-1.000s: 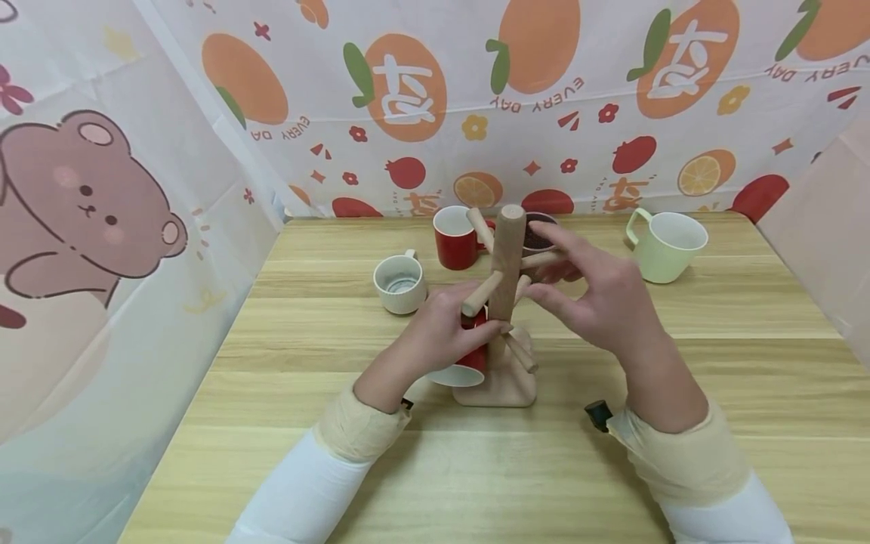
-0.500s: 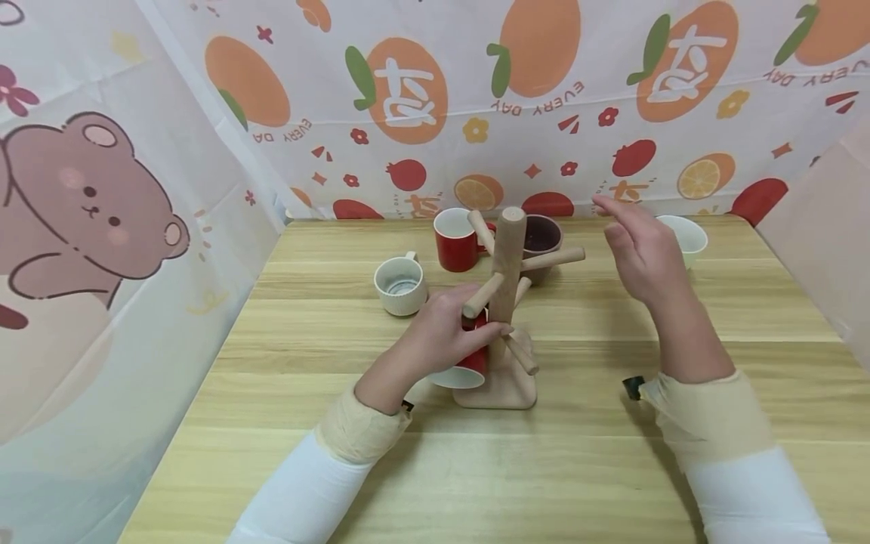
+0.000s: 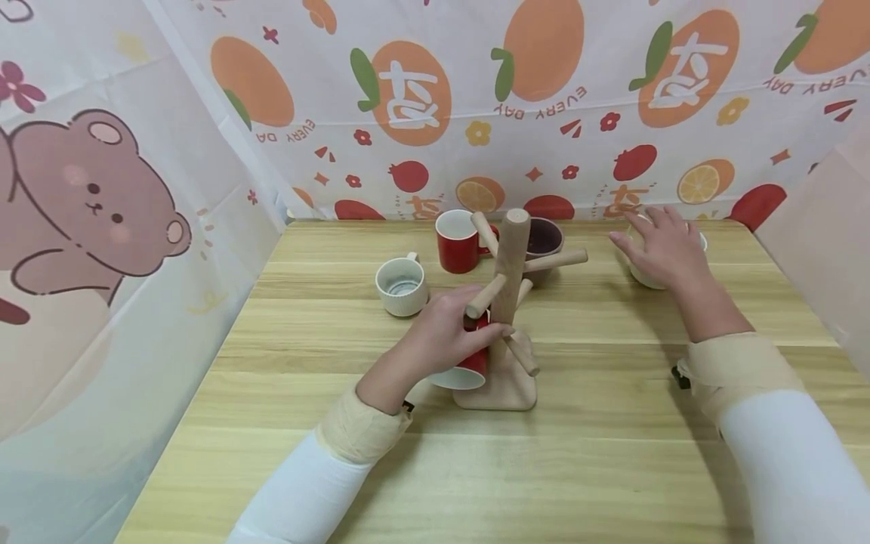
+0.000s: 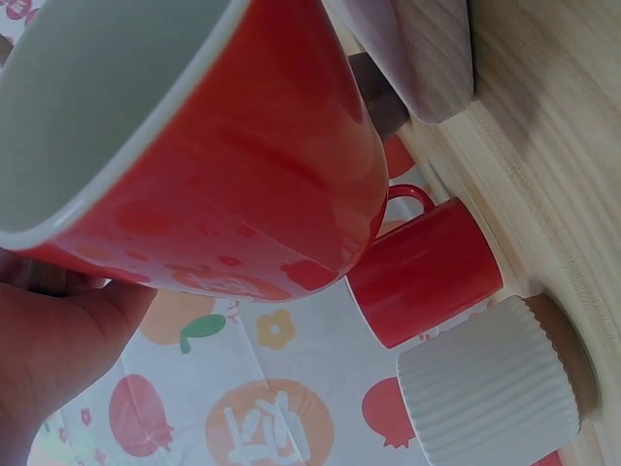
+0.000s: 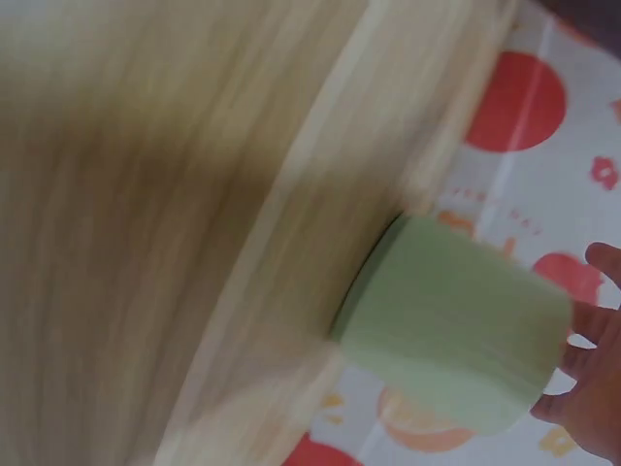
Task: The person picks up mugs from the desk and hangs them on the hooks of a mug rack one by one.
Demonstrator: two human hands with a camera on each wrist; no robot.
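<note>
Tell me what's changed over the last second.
The right hand moved right from the wooden mug tree to the rim of the light green mug; grip unclear.

The left hand stayed at the mug tree beside the hanging red mug. Standing red mug, ribbed white mug and purple cup stayed put.

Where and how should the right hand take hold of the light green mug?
Grip the light green mug by its upper wall, probably from above: it stands upright on the table, with the right hand over it. Its handle is not in sight.
</note>
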